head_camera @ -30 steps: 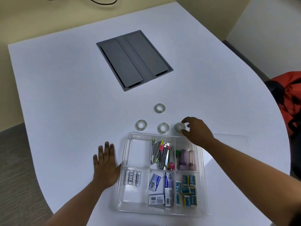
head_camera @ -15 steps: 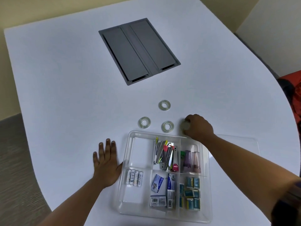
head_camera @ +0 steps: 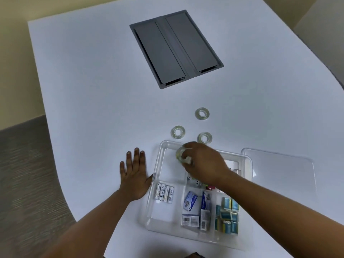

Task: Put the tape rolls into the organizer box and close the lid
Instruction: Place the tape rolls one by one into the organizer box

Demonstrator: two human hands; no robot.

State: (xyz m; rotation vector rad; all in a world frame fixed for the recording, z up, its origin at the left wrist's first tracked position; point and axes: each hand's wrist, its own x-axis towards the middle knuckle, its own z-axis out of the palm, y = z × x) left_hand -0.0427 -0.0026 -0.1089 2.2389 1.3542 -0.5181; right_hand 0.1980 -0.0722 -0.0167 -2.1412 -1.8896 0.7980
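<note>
1. The right hand [head_camera: 202,162] is closed around a clear tape roll [head_camera: 181,156], pinching it at the fingertips; the roll sticks out to the left of the fingers.
2. That held roll hangs over the far-left compartment of the organizer box [head_camera: 156,183], inside the box's rim; whether it touches the floor of the compartment cannot be told.
3. The right forearm crosses the far-middle and far-right compartments, hiding most of what lies there.
4. The left hand [head_camera: 135,173] lies flat and open on the counter [head_camera: 93,90], fingers spread, with the thumb against the box's left wall.
5. In the near-left compartment lie four batteries [head_camera: 164,193] side by side.
6. The near-middle compartments hold small boxes [head_camera: 190,207], and the near-right one holds blue packets [head_camera: 227,215].
7. Three more tape rolls lie flat on the counter just beyond the box: left roll [head_camera: 178,132], right roll [head_camera: 204,138] close to the far rim, and far roll [head_camera: 202,113] behind them.
8. The clear lid [head_camera: 283,170] lies flat on the counter, to the right of the box.
9. A grey cable hatch [head_camera: 176,47] is set into the counter, well apart.
</note>
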